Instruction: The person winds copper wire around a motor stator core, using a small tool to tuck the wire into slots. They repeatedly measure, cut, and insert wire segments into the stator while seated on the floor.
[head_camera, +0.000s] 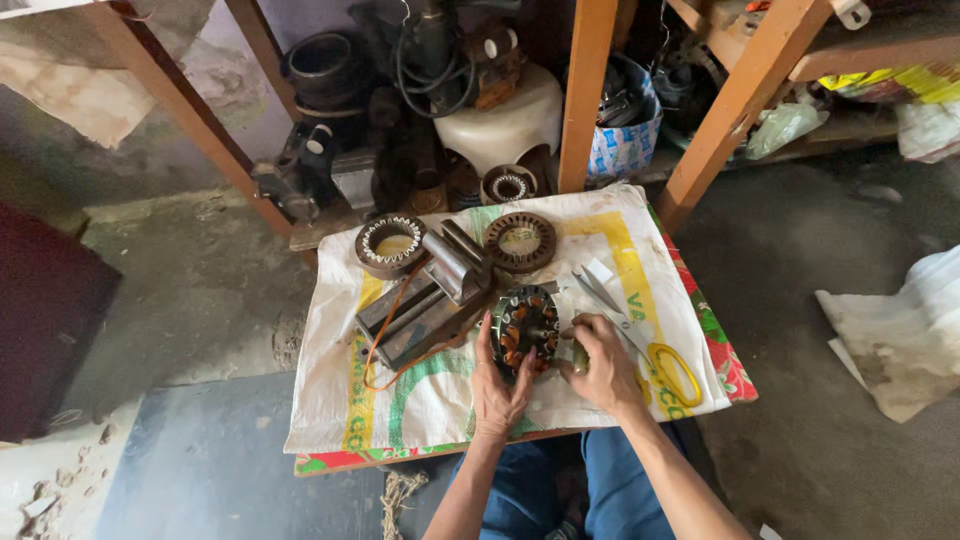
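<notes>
- The wound stator (527, 328), with copper coils in its slots, sits on the cloth-covered board (440, 400) at centre, directly in front of you.
- Your left hand (496, 392) braces its near left edge, fingers spread.
- Your right hand (603, 368) touches its right edge, fingers curled around a small greenish object (580, 359).
- Yellow-handled scissors (650, 350) lie just right.
- Two bare stator rings (390, 245) sit farther back.
</notes>
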